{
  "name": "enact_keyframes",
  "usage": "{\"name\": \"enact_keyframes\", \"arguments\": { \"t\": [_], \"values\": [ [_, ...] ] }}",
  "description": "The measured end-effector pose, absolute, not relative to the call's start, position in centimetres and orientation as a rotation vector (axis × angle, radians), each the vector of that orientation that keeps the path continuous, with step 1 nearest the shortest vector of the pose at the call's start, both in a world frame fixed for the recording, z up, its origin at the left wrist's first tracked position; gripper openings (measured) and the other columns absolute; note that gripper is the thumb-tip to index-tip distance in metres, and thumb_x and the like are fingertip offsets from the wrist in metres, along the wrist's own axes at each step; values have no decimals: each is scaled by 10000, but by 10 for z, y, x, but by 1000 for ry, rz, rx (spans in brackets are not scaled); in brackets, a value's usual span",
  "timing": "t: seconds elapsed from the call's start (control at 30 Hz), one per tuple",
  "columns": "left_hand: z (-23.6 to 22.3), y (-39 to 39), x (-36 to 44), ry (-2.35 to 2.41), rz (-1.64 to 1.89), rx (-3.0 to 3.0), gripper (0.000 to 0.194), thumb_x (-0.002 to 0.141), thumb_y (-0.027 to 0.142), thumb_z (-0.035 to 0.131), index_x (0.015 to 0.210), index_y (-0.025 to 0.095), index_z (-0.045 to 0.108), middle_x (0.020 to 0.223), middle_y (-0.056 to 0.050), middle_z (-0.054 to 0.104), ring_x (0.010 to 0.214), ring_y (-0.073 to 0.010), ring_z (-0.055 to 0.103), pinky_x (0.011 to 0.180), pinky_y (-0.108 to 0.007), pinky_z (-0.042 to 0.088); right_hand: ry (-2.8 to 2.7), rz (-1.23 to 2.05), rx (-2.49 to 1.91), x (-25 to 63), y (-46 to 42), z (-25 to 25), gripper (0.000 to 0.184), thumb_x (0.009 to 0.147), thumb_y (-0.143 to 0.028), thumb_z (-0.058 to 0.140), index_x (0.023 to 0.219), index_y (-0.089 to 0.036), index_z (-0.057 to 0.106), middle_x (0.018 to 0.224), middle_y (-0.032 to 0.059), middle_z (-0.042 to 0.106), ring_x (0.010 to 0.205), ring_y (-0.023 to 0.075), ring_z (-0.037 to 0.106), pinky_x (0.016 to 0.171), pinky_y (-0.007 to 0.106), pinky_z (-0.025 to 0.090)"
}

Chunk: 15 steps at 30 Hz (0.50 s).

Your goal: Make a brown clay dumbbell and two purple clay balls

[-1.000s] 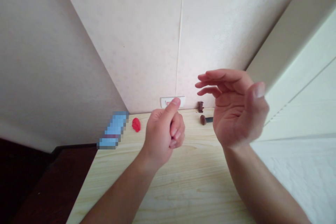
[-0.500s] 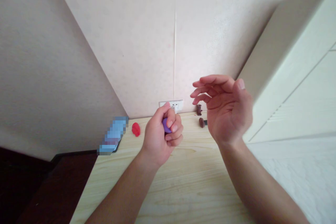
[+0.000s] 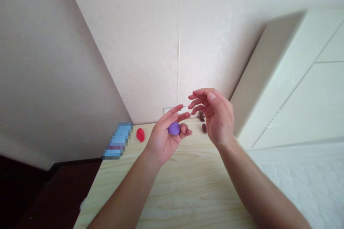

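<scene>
A smooth purple clay ball rests in the upturned palm of my left hand. The fingers of that hand are loosened around it, so most of the ball shows. My right hand hangs open to the right of it, fingers spread and slightly curved, holding nothing. A small gap separates the two hands. Beyond the left hand, a red lump lies on the wooden tabletop. Behind the right hand, a small dark brown figure and a brown rounded piece are partly covered.
A wall with a socket plate rises behind the table. At the left edge lies a blurred blue-screened device. A cream panelled piece of furniture and a white quilted surface are to the right.
The fingers of my left hand have uncurled from the purple clay ball, exposing more of it. My right hand has moved left, closer to the ball, and the view has shifted slightly.
</scene>
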<state>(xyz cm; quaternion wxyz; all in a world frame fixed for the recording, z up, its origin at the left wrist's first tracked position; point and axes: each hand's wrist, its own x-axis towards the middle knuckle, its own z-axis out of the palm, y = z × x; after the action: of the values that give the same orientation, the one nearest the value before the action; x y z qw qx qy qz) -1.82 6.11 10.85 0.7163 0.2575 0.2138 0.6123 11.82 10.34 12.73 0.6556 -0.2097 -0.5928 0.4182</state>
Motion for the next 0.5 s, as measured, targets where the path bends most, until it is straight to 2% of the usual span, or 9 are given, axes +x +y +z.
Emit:
{"name": "enact_keyframes", "arguments": {
  "t": [0.1, 0.2, 0.33, 0.43, 0.5],
  "values": [
    [102, 55, -26, 529, 1355, 591, 342, 912, 54, 532, 1241, 141, 562, 1020, -94, 760, 645, -139, 721, 739, -345, 642, -1445, 914, -591, 121, 100, 118, 220, 964, -379, 580, 986, -196, 701, 955, 44, 709, 812, 161, 659, 683, 294, 526],
    [93, 46, -33, 555, 1342, 588, 361, 923, 46, 506, 1266, 155, 533, 1030, -101, 772, 696, -166, 761, 735, -325, 642, -1627, 784, -711, 125, 90, 100, 201, 973, -361, 581, 1005, -203, 701, 957, 45, 715, 891, 185, 655, 795, 339, 518],
    [76, 36, -35, 528, 1311, 559, 325, 989, 152, 499, 1313, 137, 515, 1178, -176, 739, 1015, -237, 758, 916, -349, 598, -1798, 571, -673, 132, 72, 71, 161, 953, -296, 594, 1074, -216, 664, 1062, 79, 700, 1001, 229, 647, 886, 410, 510],
    [57, 31, -30, 543, 1294, 502, 372, 1028, 306, 481, 1352, 129, 527, 1279, -187, 692, 1146, -260, 707, 1000, -362, 550, -1907, 357, -632, 132, 61, 50, 338, 875, -322, 690, 1188, -209, 636, 1257, 138, 627, 1185, 300, 577, 1005, 504, 461],
    [44, 29, -26, 568, 1317, 495, 415, 1035, 381, 466, 1369, 144, 534, 1309, -178, 676, 1172, -269, 691, 1027, -391, 531, -1988, 307, -628, 129, 56, 38, 448, 837, -383, 744, 1234, -210, 631, 1298, 147, 614, 1228, 330, 548, 1035, 537, 430]
  ]
}}
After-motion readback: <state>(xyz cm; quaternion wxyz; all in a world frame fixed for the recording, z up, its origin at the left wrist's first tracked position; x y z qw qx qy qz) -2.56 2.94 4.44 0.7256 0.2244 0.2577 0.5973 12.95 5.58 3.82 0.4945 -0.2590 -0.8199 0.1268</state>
